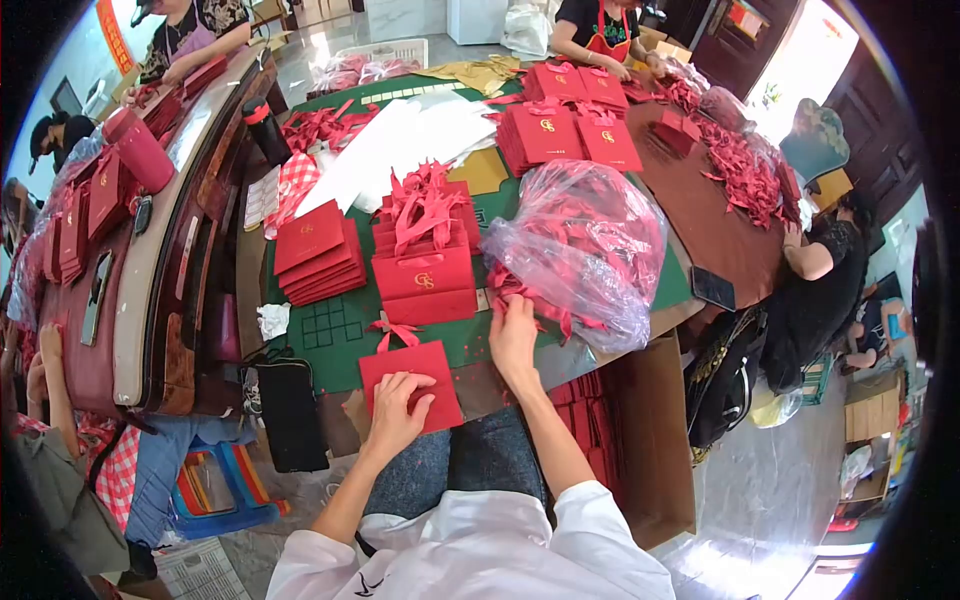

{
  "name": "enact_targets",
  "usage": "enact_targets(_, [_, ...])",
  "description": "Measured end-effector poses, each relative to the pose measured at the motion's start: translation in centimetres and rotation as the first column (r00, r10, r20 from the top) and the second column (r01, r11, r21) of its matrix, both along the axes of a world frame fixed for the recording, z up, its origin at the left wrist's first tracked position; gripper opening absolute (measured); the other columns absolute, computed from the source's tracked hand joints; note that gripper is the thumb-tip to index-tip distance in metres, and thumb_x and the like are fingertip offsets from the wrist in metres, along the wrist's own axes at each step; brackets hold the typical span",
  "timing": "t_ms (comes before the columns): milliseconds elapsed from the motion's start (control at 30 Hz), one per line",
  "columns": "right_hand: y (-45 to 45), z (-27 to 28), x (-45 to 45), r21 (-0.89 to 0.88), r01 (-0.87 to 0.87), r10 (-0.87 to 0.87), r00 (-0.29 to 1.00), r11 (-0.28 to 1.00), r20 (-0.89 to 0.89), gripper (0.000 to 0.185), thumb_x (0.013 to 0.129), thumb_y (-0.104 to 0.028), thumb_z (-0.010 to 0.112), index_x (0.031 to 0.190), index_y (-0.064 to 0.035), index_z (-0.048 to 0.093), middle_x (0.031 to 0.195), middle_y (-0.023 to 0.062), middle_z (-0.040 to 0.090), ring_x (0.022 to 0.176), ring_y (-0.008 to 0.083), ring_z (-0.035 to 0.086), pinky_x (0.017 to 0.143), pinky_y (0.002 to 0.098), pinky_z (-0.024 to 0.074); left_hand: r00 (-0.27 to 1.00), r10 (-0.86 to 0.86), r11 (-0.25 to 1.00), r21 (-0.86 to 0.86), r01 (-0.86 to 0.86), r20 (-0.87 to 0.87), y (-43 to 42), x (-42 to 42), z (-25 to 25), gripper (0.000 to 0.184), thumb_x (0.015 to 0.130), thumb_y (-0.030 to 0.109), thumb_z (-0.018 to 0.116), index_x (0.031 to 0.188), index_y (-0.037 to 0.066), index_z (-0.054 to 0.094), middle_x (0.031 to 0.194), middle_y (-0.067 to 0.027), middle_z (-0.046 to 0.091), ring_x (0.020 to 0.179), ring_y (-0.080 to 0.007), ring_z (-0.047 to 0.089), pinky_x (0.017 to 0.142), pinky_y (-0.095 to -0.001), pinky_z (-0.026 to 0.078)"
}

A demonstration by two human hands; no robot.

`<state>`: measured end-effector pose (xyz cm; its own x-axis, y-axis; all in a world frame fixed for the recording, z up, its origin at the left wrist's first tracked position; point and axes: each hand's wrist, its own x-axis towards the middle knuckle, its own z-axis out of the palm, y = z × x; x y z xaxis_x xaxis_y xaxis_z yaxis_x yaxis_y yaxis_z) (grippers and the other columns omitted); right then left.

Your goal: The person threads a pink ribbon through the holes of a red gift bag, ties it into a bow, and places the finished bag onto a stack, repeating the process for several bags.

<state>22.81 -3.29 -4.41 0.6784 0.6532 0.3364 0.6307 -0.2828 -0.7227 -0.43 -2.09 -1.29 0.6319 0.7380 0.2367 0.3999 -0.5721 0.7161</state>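
A red paper gift bag (440, 360) lies flat at the table's near edge, with a ribbon bow at its top. My left hand (400, 408) rests on it, fingers spread over the front. My right hand (513, 338) is at the mouth of a clear plastic sack (610, 270) full of red ribbons (540, 308); its fingers are closed in among the ribbons. Straight ahead stands a row of red gift bags (425, 285) with gold lettering and ribbon handles. To their left sits a stack of flat red bags (312, 250).
More finished red bags (550, 135) stand at the back, near white paper sheets (400, 145). A black phone (713, 288) lies right, a black pouch (287, 410) left. An open cardboard box (660, 440) is beside my right leg. Other people work around the tables.
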Motion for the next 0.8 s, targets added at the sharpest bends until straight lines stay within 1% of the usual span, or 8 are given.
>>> enact_targets(167, [0.6, -0.6, -3.2, 0.083, -0.276, 0.282, 0.956, 0.958, -0.079, 0.025, 0.088, -0.002, 0.063, 0.112, 0.0011, 0.058, 0.100, 0.0230, 0.062, 0.095, 0.0430, 0.062, 0.081, 0.0461, 0.0509, 1.000, -0.002, 1.000, -0.008, 0.002, 0.011, 0.1, 0.1, -0.1, 0.021, 0.081, 0.009, 0.071, 0.102, 0.008, 0.068, 0.098, -0.0105, 0.065, 0.098, -0.0300, 0.059, 0.090, -0.0403, 0.044])
enact_targets(300, [-0.4, -0.1, -3.5, 0.156, -0.279, 0.294, 0.953, 0.948, -0.080, 0.037, 0.087, -0.005, 0.067, 0.123, 0.0008, 0.058, 0.108, 0.0218, 0.066, 0.097, 0.0355, 0.067, 0.083, 0.0402, 0.0533, 1.000, 0.018, 1.000, -0.018, -0.018, 0.024, 0.4, -0.4, 0.5, 0.019, 0.082, 0.008, 0.070, 0.100, 0.006, 0.068, 0.096, -0.0104, 0.065, 0.097, -0.0304, 0.059, 0.088, -0.0395, 0.046])
enact_targets(333, [-0.9, 0.2, -3.0, 0.111, -0.284, 0.299, 0.942, 0.953, -0.156, 0.039, 0.087, -0.006, 0.069, 0.124, 0.0013, 0.057, 0.110, 0.0205, 0.067, 0.097, 0.0321, 0.069, 0.083, 0.0382, 0.0538, 0.999, 0.035, 0.999, -0.018, -0.034, 0.017, 0.6, -0.7, 0.4, 0.019, 0.082, 0.008, 0.070, 0.100, 0.006, 0.068, 0.096, -0.0104, 0.065, 0.097, -0.0304, 0.059, 0.088, -0.0395, 0.046])
enact_targets(433, [-2.6, 1.5, -1.2, 0.001, -0.272, 0.271, 0.960, 0.962, 0.065, 0.035, 0.086, -0.006, 0.069, 0.120, -0.0019, 0.059, 0.104, 0.0174, 0.066, 0.092, 0.0309, 0.069, 0.078, 0.0383, 0.0550, 0.999, 0.019, 0.998, -0.063, -0.017, 0.032, 1.4, -1.2, 0.0, 0.021, 0.082, 0.007, 0.069, 0.102, 0.005, 0.066, 0.099, -0.0119, 0.064, 0.098, -0.0313, 0.060, 0.088, -0.0402, 0.047])
enact_targets(500, [-3.4, 3.2, -0.9, -0.111, -0.242, 0.235, 0.969, 0.964, -0.075, 0.031, 0.088, -0.010, 0.066, 0.118, -0.0102, 0.060, 0.103, 0.0160, 0.063, 0.092, 0.0365, 0.064, 0.078, 0.0447, 0.0513, 0.960, 0.215, 0.974, 0.026, -0.223, 0.178, 2.0, -0.8, 0.3, 0.024, 0.081, 0.006, 0.070, 0.105, 0.005, 0.065, 0.103, -0.0136, 0.063, 0.100, -0.0326, 0.060, 0.091, -0.0417, 0.047])
enact_targets(667, [-5.2, 5.1, -1.4, -0.035, -0.339, 0.335, 0.939, 0.940, -0.075, 0.015, 0.088, -0.001, 0.062, 0.098, -0.0069, 0.070, 0.095, 0.0125, 0.061, 0.089, 0.0326, 0.064, 0.077, 0.0414, 0.0508, 0.949, 0.292, 0.932, 0.187, -0.311, 0.121, 5.7, -0.6, -0.8, 0.057, 0.081, 0.008, 0.073, 0.132, 0.001, 0.049, 0.124, -0.0222, 0.053, 0.118, -0.0390, 0.051, 0.100, -0.0444, 0.043])
enact_targets(767, [-6.1, 4.7, -1.5, -0.083, -0.479, 0.482, 0.876, 0.874, 0.018, 0.018, 0.086, 0.005, 0.061, 0.097, -0.0055, 0.072, 0.091, 0.0119, 0.061, 0.083, 0.0303, 0.065, 0.071, 0.0374, 0.0505, 0.944, 0.324, 0.933, 0.141, -0.331, 0.068, 7.5, 0.1, -2.0, 0.064, 0.082, 0.009, 0.073, 0.137, 0.001, 0.044, 0.124, -0.0233, 0.053, 0.114, -0.0395, 0.053, 0.097, -0.0454, 0.045])
enact_targets(800, [-6.1, 4.6, -1.7, -0.089, -0.483, 0.488, 0.872, 0.871, 0.036, 0.021, 0.084, 0.006, 0.061, 0.097, -0.0058, 0.072, 0.091, 0.0123, 0.061, 0.084, 0.0325, 0.064, 0.074, 0.0385, 0.0506, 0.944, 0.318, 0.933, 0.147, -0.329, 0.093, 8.1, 0.6, -2.3, 0.066, 0.082, 0.012, 0.074, 0.138, 0.000, 0.040, 0.123, -0.0237, 0.053, 0.103, -0.0360, 0.061, 0.090, -0.0440, 0.049])
